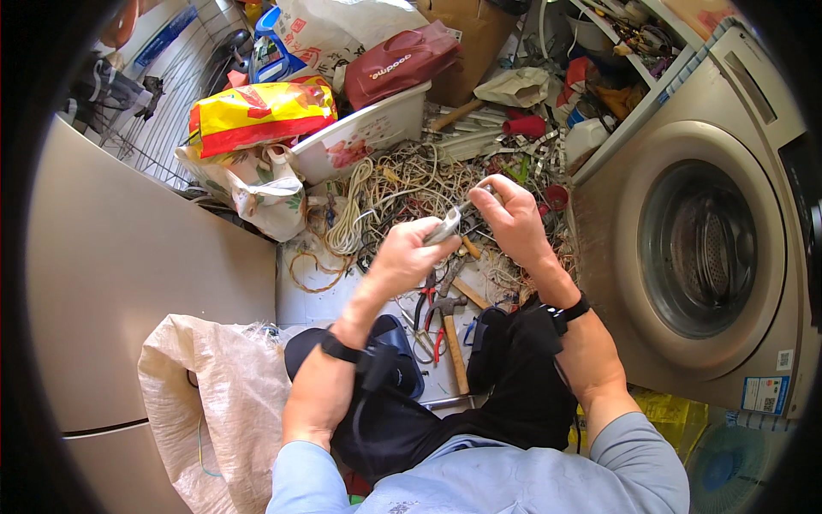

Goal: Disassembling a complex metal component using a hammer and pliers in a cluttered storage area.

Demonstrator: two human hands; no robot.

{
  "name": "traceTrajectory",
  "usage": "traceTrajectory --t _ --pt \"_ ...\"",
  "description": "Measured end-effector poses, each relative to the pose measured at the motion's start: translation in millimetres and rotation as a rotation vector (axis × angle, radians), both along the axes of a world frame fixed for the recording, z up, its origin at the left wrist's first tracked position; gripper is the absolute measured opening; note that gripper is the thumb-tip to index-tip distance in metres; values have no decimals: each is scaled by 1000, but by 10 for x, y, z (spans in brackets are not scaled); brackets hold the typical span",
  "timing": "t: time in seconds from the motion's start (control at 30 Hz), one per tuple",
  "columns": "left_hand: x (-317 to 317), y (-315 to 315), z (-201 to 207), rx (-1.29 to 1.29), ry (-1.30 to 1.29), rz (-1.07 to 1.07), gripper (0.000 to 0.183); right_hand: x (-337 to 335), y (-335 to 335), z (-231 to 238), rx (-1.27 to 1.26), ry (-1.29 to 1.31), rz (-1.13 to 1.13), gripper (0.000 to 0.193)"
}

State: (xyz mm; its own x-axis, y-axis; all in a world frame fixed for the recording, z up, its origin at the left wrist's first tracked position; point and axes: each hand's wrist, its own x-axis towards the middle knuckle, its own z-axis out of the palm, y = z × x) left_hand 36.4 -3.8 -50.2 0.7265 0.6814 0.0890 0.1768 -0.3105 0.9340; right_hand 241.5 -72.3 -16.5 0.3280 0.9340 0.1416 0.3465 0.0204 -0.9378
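Above the wire pile, my left hand (406,254) is closed around a silver-grey piece with a rounded end (444,226), whose kind I cannot make out. My right hand (516,221), a little higher and to the right, pinches a thin dark strip (467,206) that meets the grey piece. Beneath both hands spreads a tangle of cut wires and cables (411,180). Between my feet lie a hammer (454,343) with a wooden handle and pliers (423,307) with red-and-black handles. More wooden handles show under the hands.
A washing machine (629,248) stands at the right, a beige metal cabinet (154,274) at the left. A woven sack (214,385) leans by my left leg. Beyond the wires sit a white tub (368,128), a yellow-red bag (265,111) and a maroon bag (402,64). Shelving (634,51) fills the far right.
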Motion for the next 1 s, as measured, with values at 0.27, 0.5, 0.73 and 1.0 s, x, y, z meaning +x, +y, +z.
traceTrajectory --t 0.27,0.5,0.73,1.0 --pt "-129 192 145 -342 -410 189 21 -108 -20 37 45 24 94 19" --pt "79 34 56 779 -134 429 41 -80 37 -61 103 86 32 18" --pt "95 -28 -8 1003 134 384 63 -111 -16 -23 -70 200 2 24" --pt "179 9 -29 -1 188 122 25 -184 -75 56 51 58 162 18"
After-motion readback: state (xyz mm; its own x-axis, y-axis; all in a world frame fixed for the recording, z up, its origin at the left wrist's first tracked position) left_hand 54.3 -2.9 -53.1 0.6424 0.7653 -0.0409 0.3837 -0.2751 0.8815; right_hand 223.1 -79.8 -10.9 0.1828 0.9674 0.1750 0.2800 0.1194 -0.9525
